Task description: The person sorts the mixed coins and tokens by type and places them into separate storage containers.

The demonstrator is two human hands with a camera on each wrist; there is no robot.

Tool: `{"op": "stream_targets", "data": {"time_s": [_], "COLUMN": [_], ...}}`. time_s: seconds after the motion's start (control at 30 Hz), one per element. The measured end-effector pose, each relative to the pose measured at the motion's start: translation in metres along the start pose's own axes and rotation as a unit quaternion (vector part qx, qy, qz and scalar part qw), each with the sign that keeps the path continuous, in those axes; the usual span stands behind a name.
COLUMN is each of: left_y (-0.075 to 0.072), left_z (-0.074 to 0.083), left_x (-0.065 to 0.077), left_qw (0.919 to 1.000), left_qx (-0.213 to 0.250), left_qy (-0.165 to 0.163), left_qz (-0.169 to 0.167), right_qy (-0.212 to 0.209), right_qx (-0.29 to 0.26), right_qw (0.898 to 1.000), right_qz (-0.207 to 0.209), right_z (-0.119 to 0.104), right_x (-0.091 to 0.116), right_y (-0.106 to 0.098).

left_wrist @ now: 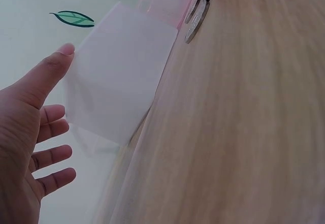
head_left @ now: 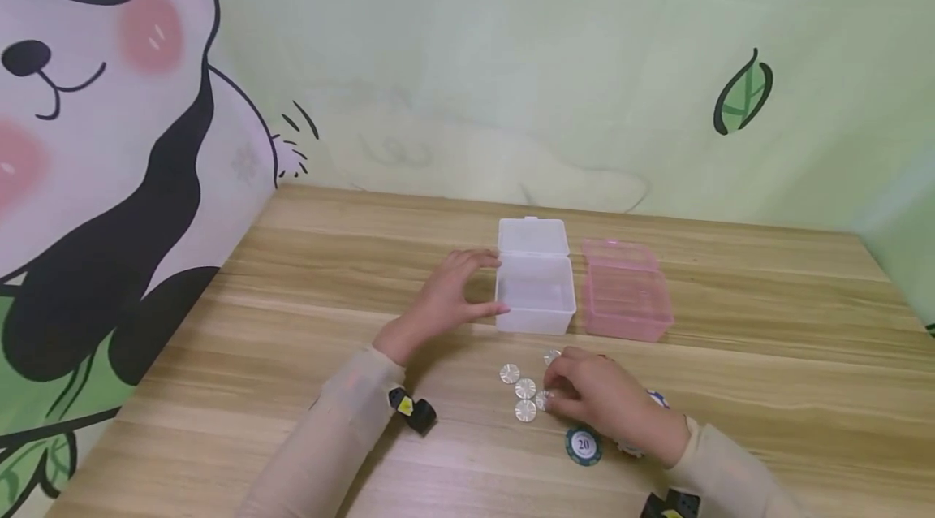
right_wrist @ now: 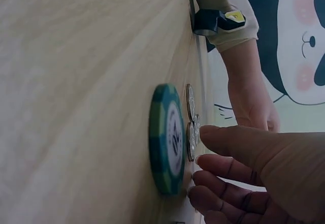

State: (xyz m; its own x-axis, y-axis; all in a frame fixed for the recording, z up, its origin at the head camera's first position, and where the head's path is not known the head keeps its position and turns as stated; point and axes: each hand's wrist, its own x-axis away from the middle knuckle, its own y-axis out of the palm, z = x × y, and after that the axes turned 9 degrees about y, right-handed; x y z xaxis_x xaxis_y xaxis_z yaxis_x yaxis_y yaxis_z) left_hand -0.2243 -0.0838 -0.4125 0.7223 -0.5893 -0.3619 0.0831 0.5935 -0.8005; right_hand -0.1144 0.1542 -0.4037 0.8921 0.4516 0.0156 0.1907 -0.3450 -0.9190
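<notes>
My left hand (head_left: 449, 291) is spread at the left wall of a translucent white box (head_left: 536, 321), its thumb and fingertips close beside it. The box's lid is up, and its inside shows bare. Several silver coins (head_left: 525, 410) lie on the table in front of it. My right hand (head_left: 595, 388) is low over the coins, thumb and fingertips right at one coin's edge and partly hiding it. In the right wrist view, a gap shows between its thumb and forefinger. Below that hand lies a green poker chip (head_left: 583, 446) marked 20.
Right of the white box stands a pink see-through box (head_left: 628, 327), its lid also raised. A blue-edged poker chip (head_left: 658, 399) and another chip (head_left: 630, 448) are partly hidden by my right hand. A wall with a panda picture (head_left: 168, 136) borders the wooden table (head_left: 767, 299).
</notes>
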Motion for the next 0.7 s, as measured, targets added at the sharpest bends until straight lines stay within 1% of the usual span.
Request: {"op": "stream_targets", "data": {"time_s": [0.27, 0.5, 0.7], "left_y": [0.000, -0.002, -0.002], "left_z": [0.001, 0.001, 0.003], "left_x": [0.000, -0.001, 0.000], "left_qw": [1.0000, 1.0000, 0.9999], "left_qx": [-0.003, -0.007, -0.011], "left_qy": [0.004, 0.005, 0.003], "left_qz": [0.001, -0.002, -0.003], "right_qy": [0.025, 0.021, 0.054], "right_qx": [0.036, 0.057, 0.078], "right_qw": [0.999, 0.998, 0.995], "right_qz": [-0.007, -0.010, -0.024], "right_z": [-0.006, -0.013, -0.020], "right_x": [0.000, -0.001, -0.005], "right_y": [0.002, -0.001, -0.001]}}
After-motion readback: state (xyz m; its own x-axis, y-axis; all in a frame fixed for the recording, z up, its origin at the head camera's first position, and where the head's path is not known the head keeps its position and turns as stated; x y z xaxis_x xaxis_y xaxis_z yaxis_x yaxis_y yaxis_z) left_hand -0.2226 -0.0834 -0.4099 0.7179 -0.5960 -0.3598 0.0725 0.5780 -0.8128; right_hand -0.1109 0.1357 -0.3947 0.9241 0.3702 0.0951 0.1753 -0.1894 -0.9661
